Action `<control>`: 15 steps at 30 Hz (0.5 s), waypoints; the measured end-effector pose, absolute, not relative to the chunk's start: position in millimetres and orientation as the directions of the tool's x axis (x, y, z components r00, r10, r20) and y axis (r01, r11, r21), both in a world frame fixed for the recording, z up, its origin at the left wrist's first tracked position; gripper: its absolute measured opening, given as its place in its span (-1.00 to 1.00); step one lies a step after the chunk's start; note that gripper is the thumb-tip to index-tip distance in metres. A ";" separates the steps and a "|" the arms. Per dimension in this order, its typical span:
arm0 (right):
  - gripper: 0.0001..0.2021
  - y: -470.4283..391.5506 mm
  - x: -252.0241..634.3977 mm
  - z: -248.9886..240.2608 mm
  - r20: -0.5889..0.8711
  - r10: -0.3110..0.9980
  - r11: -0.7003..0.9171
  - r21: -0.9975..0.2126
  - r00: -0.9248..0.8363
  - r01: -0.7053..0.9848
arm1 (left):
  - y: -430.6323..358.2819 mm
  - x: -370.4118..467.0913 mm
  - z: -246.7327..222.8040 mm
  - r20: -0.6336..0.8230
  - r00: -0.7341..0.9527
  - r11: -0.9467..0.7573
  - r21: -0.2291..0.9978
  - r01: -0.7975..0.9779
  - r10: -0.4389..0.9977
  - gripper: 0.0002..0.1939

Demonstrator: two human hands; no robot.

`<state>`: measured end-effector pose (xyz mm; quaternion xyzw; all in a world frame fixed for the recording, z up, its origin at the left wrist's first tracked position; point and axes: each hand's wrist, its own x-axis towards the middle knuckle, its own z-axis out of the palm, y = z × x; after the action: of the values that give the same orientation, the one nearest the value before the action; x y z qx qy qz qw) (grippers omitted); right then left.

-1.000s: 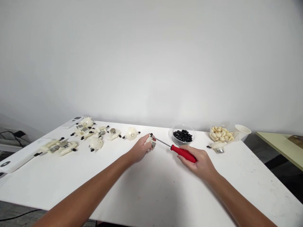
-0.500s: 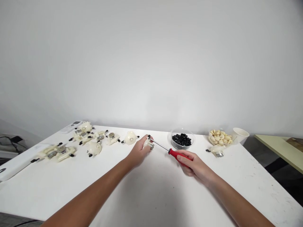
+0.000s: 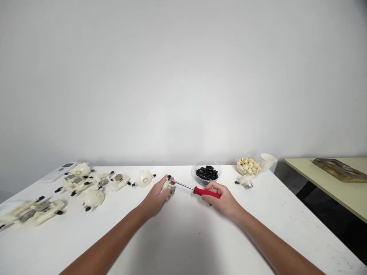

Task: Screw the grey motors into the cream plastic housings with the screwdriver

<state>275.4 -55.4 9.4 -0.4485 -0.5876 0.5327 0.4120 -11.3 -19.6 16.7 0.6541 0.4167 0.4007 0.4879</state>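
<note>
My left hand (image 3: 156, 197) grips a small cream plastic part with a metal motor (image 3: 169, 186) on the white table (image 3: 183, 236). My right hand (image 3: 222, 198) holds a red-handled screwdriver (image 3: 200, 190), and its metal shaft runs left with the tip against the top of that part. Both forearms reach in from the bottom edge.
Several cream assemblies with black ends (image 3: 91, 183) lie at the left, and a white remote (image 3: 59, 172) lies behind them. A clear bowl of black pieces (image 3: 207, 173), a dish of cream pieces (image 3: 249, 166), a white cup (image 3: 268, 160) and one loose assembly (image 3: 246, 181) stand at the back right. A green-topped table (image 3: 329, 179) is at the far right.
The view has tilted up and turned right, so the table sits lower and everything shifted left. Both hands keep their grip, with the screwdriver tip staying on the part.
</note>
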 end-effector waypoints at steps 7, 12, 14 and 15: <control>-0.66 -45.5 288.4 11.0 -0.307 0.794 -0.448 -0.879 -0.525 -0.164 | -22.4 -15.8 25.9 0.123 0.410 -0.249 0.930 0.270 0.904 -0.79; -0.69 -42.8 291.2 8.9 -0.216 0.811 -0.348 -0.925 -0.544 -0.152 | -20.1 -18.3 28.9 0.118 0.415 -0.254 0.922 0.290 0.902 -0.72; -0.69 -42.1 290.5 9.8 -0.198 0.828 -0.310 -0.941 -0.525 -0.133 | -17.7 -17.3 27.2 0.149 0.384 -0.250 0.941 0.230 0.911 -0.68; -0.69 -41.8 290.4 10.7 -0.193 0.834 -0.298 -0.946 -0.516 -0.128 | -16.5 -16.5 26.3 0.157 0.358 -0.237 0.952 0.193 0.920 -0.66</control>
<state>290.4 -41.8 10.7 -0.3608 -0.4893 0.7202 0.3342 -16.5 -16.5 26.3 0.6816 0.4082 0.3926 0.4633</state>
